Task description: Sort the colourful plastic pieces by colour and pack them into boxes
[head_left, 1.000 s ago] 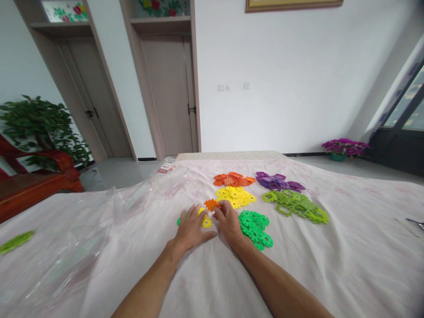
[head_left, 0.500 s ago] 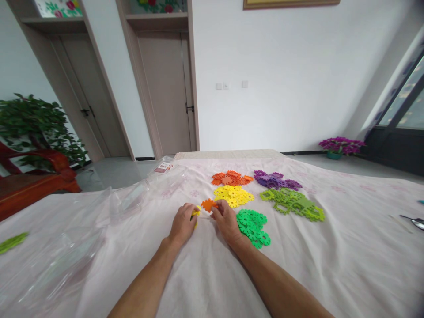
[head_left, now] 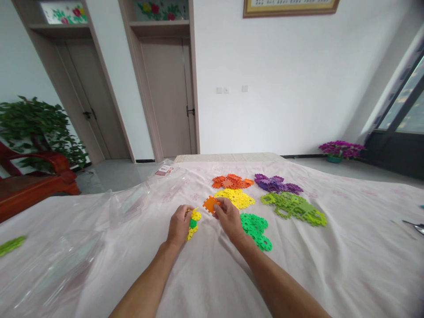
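In the head view, your left hand (head_left: 179,223) is curled around the left side of a small joined group of yellow and green pieces (head_left: 193,224), holding it close to the table (head_left: 205,278). A green piece sits in the middle of that group, with yellow ones above and below it; your fingers hide part of it, so you cannot tell how many pieces it has. Your right hand (head_left: 230,218) pinches a flat orange piece (head_left: 209,204) with toothed edges by its right side, between thumb and fingers. The orange piece is between your two hands, apart from the joined group.

Just beyond your right hand is the yellow pile (head_left: 236,198), with the orange pile (head_left: 228,182) behind it. The green pile (head_left: 254,229) is just to the right of that hand. Farther right lie the light green pile (head_left: 294,206) and, behind it, the purple pile (head_left: 273,183).

To your left, clear plastic packaging (head_left: 66,265) is spread over the pale cloth that covers the table, with a printed label (head_left: 164,170) near its far end. More light green pieces (head_left: 12,245) lie at the far left edge, and a spoon (head_left: 419,228) at the far right.
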`<act>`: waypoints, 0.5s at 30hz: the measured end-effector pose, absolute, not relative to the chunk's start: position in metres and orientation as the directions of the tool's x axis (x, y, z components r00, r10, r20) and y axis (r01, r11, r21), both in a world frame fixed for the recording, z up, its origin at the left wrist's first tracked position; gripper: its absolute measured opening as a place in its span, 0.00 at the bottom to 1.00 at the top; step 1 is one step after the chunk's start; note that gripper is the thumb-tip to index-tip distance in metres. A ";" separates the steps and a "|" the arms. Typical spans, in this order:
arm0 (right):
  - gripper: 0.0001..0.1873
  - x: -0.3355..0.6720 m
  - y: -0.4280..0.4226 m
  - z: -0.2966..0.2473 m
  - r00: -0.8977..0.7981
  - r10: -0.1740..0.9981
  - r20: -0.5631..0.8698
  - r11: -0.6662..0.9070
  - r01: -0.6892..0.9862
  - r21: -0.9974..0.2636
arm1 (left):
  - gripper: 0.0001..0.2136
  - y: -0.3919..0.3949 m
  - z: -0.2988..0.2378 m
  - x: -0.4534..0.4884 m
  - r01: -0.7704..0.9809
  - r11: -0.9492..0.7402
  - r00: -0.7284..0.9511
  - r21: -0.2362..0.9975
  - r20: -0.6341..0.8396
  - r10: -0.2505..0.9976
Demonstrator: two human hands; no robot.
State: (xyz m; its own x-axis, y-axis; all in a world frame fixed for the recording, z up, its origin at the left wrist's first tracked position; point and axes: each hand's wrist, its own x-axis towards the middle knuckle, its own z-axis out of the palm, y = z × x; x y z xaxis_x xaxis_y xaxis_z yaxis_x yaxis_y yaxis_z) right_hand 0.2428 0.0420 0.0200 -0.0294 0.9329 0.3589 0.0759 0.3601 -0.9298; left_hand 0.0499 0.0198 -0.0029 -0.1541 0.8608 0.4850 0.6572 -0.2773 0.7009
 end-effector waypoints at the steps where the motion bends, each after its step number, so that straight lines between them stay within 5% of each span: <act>1: 0.18 0.247 0.045 0.024 -0.027 0.934 0.357 0.358 0.095 -0.929 | 0.08 0.020 -0.003 0.049 0.655 -0.274 -0.166 0.704 0.488 0.857; 15: 0.23 0.340 0.089 0.049 0.149 0.983 0.103 0.093 0.072 -0.993 | 0.11 0.020 -0.001 0.048 0.627 -0.261 -0.171 0.734 0.457 0.873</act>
